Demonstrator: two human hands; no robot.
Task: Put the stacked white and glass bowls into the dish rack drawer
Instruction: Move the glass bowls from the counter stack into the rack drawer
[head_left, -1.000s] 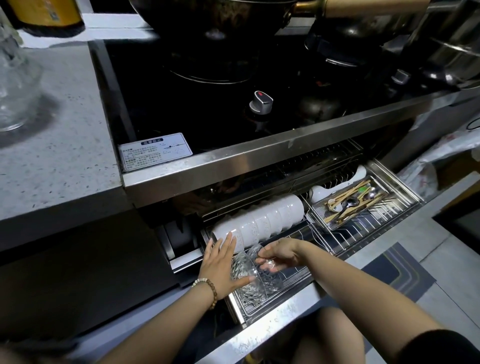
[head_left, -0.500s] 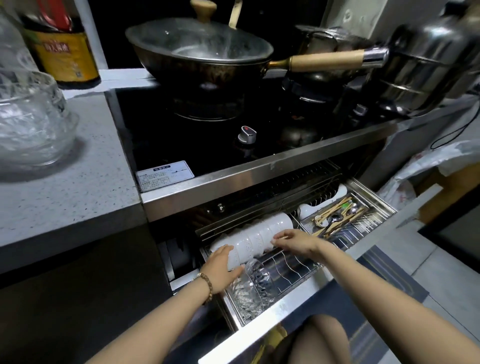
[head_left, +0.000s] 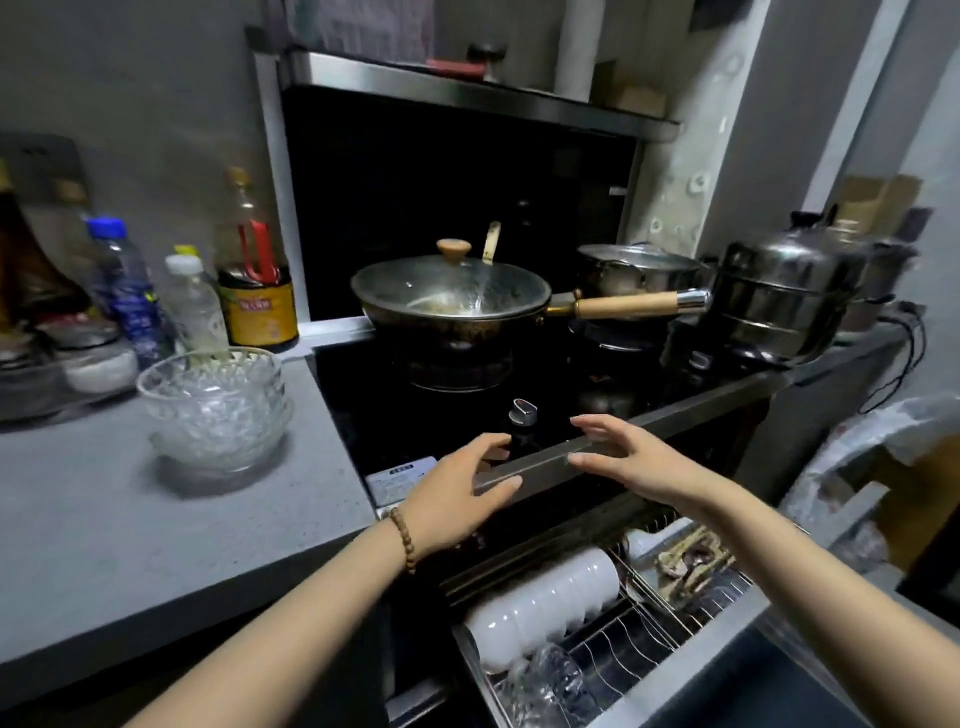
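Between loads, with left hand (head_left: 457, 499) and right hand (head_left: 639, 462) spread empty over the stove (head_left: 374, 405); next, probably gripping the glass bowls (head_left: 213, 410) left of it.

Dim, even indoor light. Slight motion blur softens the left hand (head_left: 457, 493) and right hand (head_left: 628, 457). Glare streaks the wok lid (head_left: 452, 291) beyond them, the steel pot (head_left: 784, 301) to their right and the white bowls (head_left: 545, 597) below them. Wide-angle distortion bows vertical lines near the frame edges.

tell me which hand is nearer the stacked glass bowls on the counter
Left. The left hand is right of the glass bowls; the right hand is farther right, beyond it.
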